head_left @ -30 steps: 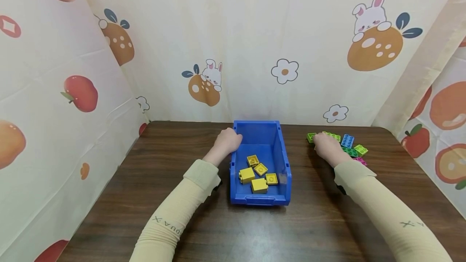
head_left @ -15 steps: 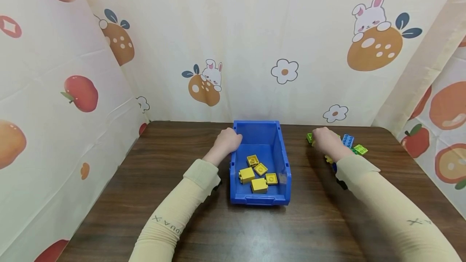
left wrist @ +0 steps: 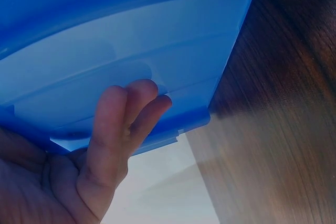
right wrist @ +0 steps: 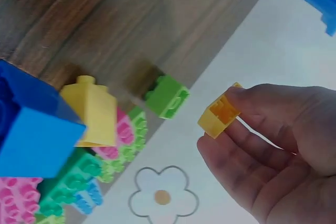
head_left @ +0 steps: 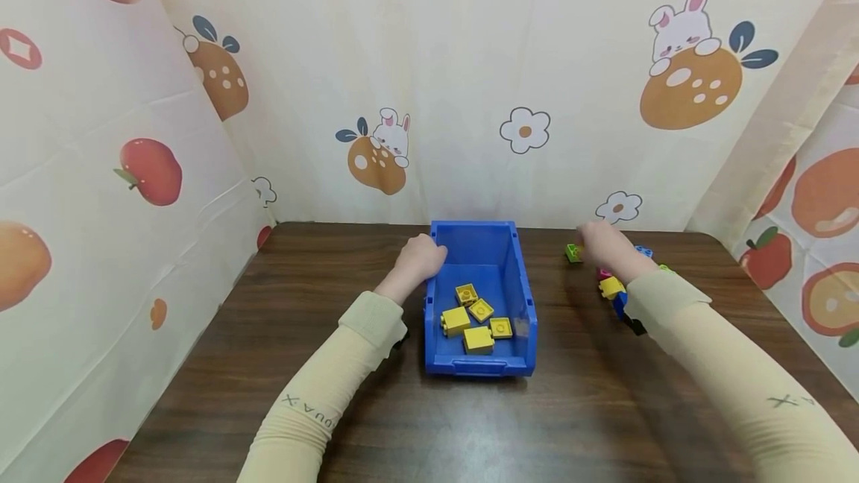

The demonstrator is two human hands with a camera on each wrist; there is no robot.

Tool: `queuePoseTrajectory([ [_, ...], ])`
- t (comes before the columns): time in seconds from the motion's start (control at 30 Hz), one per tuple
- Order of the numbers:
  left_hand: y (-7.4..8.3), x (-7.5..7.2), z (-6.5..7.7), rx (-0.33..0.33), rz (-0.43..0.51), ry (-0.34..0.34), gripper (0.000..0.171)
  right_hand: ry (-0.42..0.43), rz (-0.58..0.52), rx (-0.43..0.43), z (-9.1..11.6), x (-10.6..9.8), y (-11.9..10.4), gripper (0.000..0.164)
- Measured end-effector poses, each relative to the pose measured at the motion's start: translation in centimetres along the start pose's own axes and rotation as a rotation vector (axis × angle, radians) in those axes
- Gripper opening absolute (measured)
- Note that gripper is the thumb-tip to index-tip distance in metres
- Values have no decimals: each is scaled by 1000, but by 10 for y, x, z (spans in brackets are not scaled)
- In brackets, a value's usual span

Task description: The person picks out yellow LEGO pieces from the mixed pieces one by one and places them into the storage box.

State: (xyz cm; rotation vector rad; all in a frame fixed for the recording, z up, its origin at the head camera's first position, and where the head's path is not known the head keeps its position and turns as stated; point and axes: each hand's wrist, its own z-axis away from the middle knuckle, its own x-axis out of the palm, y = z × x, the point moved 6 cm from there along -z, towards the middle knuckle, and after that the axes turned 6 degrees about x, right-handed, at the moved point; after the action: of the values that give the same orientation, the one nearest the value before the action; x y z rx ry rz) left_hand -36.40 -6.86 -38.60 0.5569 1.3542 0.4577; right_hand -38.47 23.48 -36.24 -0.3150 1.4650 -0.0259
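Observation:
A blue plastic bin (head_left: 526, 297) stands mid-table with several yellow bricks (head_left: 479, 340) lying in it. My left hand (head_left: 419, 259) holds the left wall near its back end. In the left wrist view, fingers (left wrist: 107, 129) lie against the wall; the thumb's tip is hidden. My right hand (head_left: 611, 250) is raised over the back right of the table. It pinches a small yellow brick (right wrist: 218, 118) between thumb and fingertips, above the table. Just below, a small lime green brick (head_left: 573, 253) lies apart from the pile.
Near my right wrist lie another yellow brick (head_left: 611, 288), a large blue brick (right wrist: 42, 140), a green brick (right wrist: 68, 179) and pink bricks (right wrist: 18, 198), partly hidden by the arm in the head view. A patterned curtain (head_left: 470, 95) hangs behind the table.
My right hand has lifted from the brick pile with the small yellow brick pinched in it. The left hand and the bin have stayed in place.

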Motion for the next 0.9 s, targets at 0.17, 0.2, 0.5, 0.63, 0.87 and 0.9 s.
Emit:
queuePoseTrajectory([
  [0.17,0,0,0,-1,-1,-2,43,17,-12,-19,3,-9,-11,17],
  [0.2,0,0,0,-1,1,-3,43,25,-15,-28,4,-11,-14,17],
  [0.5,-1,0,-1,0,-3,1,44,71,4,-100,13,-30,-49,19],
  [0.63,-1,-1,-1,7,-11,3,44,88,18,-121,15,-36,-67,16],
  [0.87,0,-1,0,13,-10,1,45,130,43,-164,20,-39,-94,15],
  [0.9,0,-1,0,13,-8,1,45,137,43,-176,21,-39,-97,14],
])
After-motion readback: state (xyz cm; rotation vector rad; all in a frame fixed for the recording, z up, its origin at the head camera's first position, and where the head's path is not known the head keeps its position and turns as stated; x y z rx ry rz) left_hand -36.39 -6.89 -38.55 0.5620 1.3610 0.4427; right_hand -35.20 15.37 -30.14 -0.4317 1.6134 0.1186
